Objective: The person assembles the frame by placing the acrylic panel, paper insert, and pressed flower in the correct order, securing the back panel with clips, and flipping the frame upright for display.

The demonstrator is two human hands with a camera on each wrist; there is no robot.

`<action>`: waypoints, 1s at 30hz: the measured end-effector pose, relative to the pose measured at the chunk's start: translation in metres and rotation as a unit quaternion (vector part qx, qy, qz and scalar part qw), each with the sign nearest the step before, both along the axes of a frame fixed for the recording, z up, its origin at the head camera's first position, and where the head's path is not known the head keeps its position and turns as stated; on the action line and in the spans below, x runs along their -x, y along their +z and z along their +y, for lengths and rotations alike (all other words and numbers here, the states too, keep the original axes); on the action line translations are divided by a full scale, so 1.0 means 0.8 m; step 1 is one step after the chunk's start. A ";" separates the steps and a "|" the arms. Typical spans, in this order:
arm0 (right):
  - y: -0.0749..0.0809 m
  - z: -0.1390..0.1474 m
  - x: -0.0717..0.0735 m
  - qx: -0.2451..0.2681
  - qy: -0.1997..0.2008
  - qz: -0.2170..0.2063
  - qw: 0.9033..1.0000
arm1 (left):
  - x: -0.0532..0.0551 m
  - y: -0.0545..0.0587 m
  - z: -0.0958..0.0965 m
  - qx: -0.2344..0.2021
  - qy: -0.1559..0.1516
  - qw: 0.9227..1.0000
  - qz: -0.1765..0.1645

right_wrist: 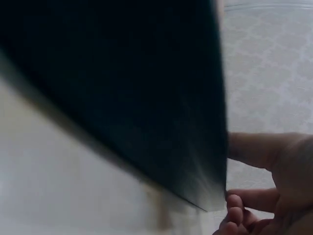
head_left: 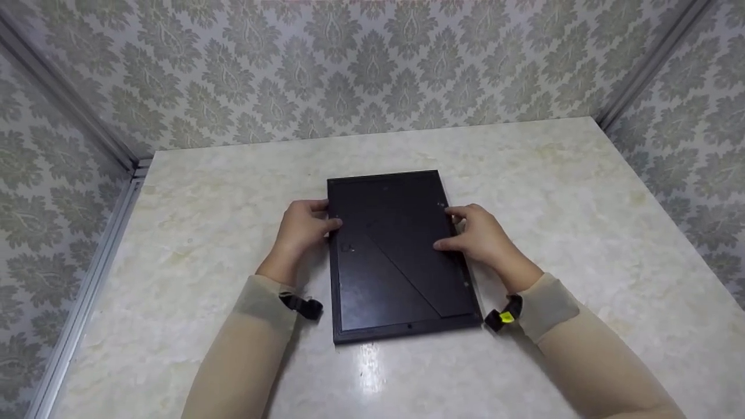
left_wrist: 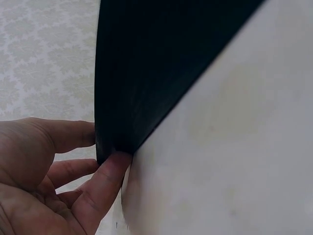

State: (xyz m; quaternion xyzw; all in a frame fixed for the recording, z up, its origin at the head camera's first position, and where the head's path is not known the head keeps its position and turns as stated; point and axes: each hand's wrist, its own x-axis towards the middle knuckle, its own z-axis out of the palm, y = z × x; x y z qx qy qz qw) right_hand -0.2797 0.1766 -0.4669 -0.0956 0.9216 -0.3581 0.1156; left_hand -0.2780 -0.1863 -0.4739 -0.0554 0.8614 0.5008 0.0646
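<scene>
A black picture frame [head_left: 401,250] lies back side up in the middle, its backing board and slanted stand line showing in the head view. My left hand [head_left: 302,227] grips its left edge, thumb on the back and the other fingers at the side. On the opposite edge my right hand [head_left: 480,235] holds the frame between thumb and fingers. In the left wrist view, the fingers [left_wrist: 105,183] pinch the dark frame side [left_wrist: 142,63]. The right wrist view shows fingers [right_wrist: 254,198] against the other side [right_wrist: 161,98]. The front of the frame is hidden.
The frame is over a pale marbled table [head_left: 221,192]. Behind it stands a wall with leaf-patterned paper [head_left: 372,64], and similar panels with metal rails [head_left: 87,297] close off the left and right sides. Each wrist wears a dark strap [head_left: 301,305].
</scene>
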 end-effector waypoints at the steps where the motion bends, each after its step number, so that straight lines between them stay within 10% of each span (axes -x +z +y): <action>1: 0.000 -0.001 -0.001 0.008 -0.007 -0.003 1.000 | 0.000 0.000 0.000 -0.002 0.001 1.000 -0.001; 14: -0.002 -0.009 -0.004 0.115 -0.053 -0.054 0.991 | -0.002 0.004 0.004 -0.007 0.003 1.000 -0.010; 30: -0.009 -0.003 -0.008 0.077 -0.011 -0.013 0.997 | -0.004 0.002 0.006 -0.003 0.003 1.000 -0.020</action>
